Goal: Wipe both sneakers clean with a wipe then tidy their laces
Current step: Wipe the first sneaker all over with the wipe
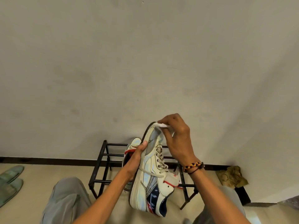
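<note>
Head view, only one: step in hand looks like the wiping stage, first sneaker, toe end. The cream-white low-top leather sneaker with navy and red heel panels and beige laces [152, 173] is held up in the air in front of the person, toe pointing away and up, heel toward the lap, above a black metal-tube shoe rack [103, 168]. Left hand [137, 156] grips the sneaker from its left side at mid-length, fingers wrapped behind/under, thumb pressed on the upper near the toe box; clenched on the shoe, not loose. Right hand [176, 138] comes over from the right, fingers curled and pinching a small bunched white wipe [161, 125], which touches the toe tip w/ the rim of the sole. Second matching cream sneaker with red collar lining [131, 147] sits on the rack just behind the left hand, partly hidden; can't tell if it's been wiped. Laces on the held shoe hang slack, one end trailing across the side, so tidying not yet done. Next move, my guess: keep the left-hand grip firm so the shoe doesn't twist, drag the wipe along the toe and side panels w/ steady pressure, turn the shoe to reach the far side; then shoe no. 2, then laces.
</note>
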